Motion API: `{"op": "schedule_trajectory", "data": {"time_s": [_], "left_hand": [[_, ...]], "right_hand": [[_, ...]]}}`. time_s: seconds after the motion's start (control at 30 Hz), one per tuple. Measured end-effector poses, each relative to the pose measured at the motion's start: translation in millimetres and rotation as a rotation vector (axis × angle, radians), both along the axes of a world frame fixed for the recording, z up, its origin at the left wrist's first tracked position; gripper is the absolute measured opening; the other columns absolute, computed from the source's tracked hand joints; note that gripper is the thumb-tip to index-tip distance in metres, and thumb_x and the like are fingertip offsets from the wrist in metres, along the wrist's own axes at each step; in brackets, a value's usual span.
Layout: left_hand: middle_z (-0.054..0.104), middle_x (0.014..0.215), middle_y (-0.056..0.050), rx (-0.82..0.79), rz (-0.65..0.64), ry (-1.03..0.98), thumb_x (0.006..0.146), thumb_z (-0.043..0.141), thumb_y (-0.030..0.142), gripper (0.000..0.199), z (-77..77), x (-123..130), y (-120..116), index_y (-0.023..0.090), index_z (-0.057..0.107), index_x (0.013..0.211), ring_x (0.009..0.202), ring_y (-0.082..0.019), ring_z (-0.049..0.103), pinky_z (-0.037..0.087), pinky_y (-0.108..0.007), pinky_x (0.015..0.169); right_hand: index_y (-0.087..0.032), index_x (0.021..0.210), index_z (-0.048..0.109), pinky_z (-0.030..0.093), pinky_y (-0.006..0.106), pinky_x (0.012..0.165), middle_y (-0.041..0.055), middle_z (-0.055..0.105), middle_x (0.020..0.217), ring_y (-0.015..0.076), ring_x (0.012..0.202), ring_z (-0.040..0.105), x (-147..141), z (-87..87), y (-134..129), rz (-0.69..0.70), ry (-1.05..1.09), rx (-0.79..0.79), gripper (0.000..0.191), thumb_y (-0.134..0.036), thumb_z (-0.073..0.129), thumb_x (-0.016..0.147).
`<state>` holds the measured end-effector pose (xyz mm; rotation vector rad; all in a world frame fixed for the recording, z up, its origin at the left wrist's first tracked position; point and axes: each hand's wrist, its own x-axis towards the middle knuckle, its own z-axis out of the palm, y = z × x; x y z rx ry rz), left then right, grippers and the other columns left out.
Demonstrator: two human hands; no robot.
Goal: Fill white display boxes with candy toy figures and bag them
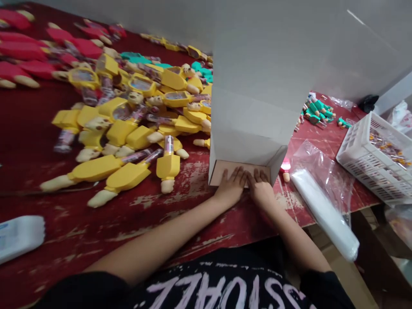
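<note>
A cardboard box (251, 116) with a tall white panel stands on the worn red table in front of me. Its low front part shows a brown cardboard flap (219, 169). My left hand (231, 186) lies flat with fingers stretched over this brown flap. Close beside it, my right hand (260, 186) also rests on the flap, its fingers extended and slightly spread. The two hands nearly touch at the fingertips. Neither hand grips anything that I can see. The inside of the box behind the fingers is partly hidden.
Many yellow toys (125, 128) with clear tubes are heaped left of the box, red ones (28, 47) farther left. Green toys (318, 111), a plastic bag roll (325, 210) and a white crate (370, 159) are at right. A white packet (21, 236) lies at near left.
</note>
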<state>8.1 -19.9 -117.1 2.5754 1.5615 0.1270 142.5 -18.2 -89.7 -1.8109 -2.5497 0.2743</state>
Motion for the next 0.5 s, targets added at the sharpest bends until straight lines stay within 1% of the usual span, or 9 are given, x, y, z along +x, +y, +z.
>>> {"op": "schedule_trajectory", "data": {"time_s": [0.07,0.13,0.17,0.2,0.27,0.33,0.37,0.43,0.5], "left_hand": [[0.034,0.145,-0.027,-0.012,0.001,0.020,0.086,0.055,0.031,0.061,9.2,-3,8,0.003,0.040,0.138,0.138,-0.038,0.030,0.026,-0.062,0.108],[0.042,0.140,-0.029,-0.018,-0.001,0.035,0.081,0.064,0.039,0.066,19.6,-4,15,0.004,0.046,0.134,0.132,-0.039,0.039,0.037,-0.056,0.103],[0.046,0.137,-0.028,-0.021,-0.003,0.039,0.078,0.067,0.041,0.066,24.6,-4,17,0.005,0.050,0.130,0.127,-0.038,0.046,0.043,-0.051,0.099],[0.050,0.133,-0.028,-0.022,-0.007,0.041,0.076,0.070,0.043,0.065,28.9,-5,19,0.007,0.054,0.127,0.122,-0.037,0.052,0.048,-0.047,0.095],[0.055,0.128,-0.027,-0.012,-0.006,0.036,0.073,0.073,0.045,0.063,34.2,-7,18,0.009,0.059,0.122,0.115,-0.035,0.058,0.052,-0.040,0.089],[0.055,0.126,-0.029,0.019,0.016,0.015,0.072,0.075,0.043,0.062,34.9,-9,13,0.007,0.060,0.120,0.117,-0.036,0.057,0.053,-0.041,0.089],[0.055,0.126,-0.030,0.038,0.032,-0.002,0.072,0.074,0.042,0.062,34.5,-10,9,0.005,0.060,0.120,0.119,-0.038,0.055,0.052,-0.043,0.090],[0.058,0.121,-0.030,0.069,0.056,-0.054,0.074,0.073,0.045,0.059,35.2,-13,-1,0.004,0.062,0.115,0.117,-0.039,0.056,0.053,-0.045,0.088],[0.063,0.118,-0.023,0.090,0.072,-0.113,0.077,0.067,0.051,0.056,40.8,-19,-8,0.008,0.064,0.113,0.111,-0.034,0.061,0.055,-0.041,0.087]], "right_hand": [[-0.016,0.128,0.057,0.039,0.046,0.102,0.0194,0.056,0.131,0.0315,0.121,0.054,-2,11.4,10,0.015,0.089,-0.051,0.039,-0.017,0.041,0.093],[-0.021,0.116,0.065,0.048,0.036,0.090,0.0124,0.068,0.111,0.0251,0.102,0.065,9,28.9,17,0.063,0.153,-0.084,0.031,-0.023,0.044,0.093],[-0.022,0.113,0.065,0.050,0.031,0.083,0.0088,0.071,0.102,0.0212,0.093,0.068,19,37.7,19,0.063,0.207,-0.067,0.030,-0.028,0.043,0.095],[-0.022,0.112,0.065,0.050,0.027,0.078,0.0064,0.072,0.095,0.0181,0.086,0.068,32,44.9,19,0.028,0.272,-0.023,0.032,-0.033,0.039,0.096],[-0.021,0.115,0.062,0.049,0.026,0.073,0.0057,0.071,0.092,0.0160,0.080,0.068,59,51.2,18,-0.167,0.324,0.127,0.039,-0.040,0.032,0.098],[-0.018,0.119,0.058,0.049,0.028,0.070,0.0094,0.070,0.095,0.0191,0.081,0.067,81,44.1,17,-0.404,0.193,0.255,0.040,-0.042,0.037,0.095],[-0.016,0.120,0.057,0.048,0.030,0.070,0.0115,0.070,0.096,0.0215,0.084,0.067,89,36.3,17,-0.472,0.079,0.282,0.039,-0.041,0.043,0.092],[-0.012,0.119,0.057,0.047,0.032,0.069,0.0157,0.069,0.094,0.0258,0.088,0.066,96,16.7,16,-0.486,-0.065,0.294,0.039,-0.030,0.053,0.086],[-0.010,0.114,0.060,0.047,0.034,0.070,0.0183,0.069,0.089,0.0276,0.088,0.065,97,-1.8,14,-0.435,-0.099,0.308,0.032,-0.019,0.047,0.086]]}}
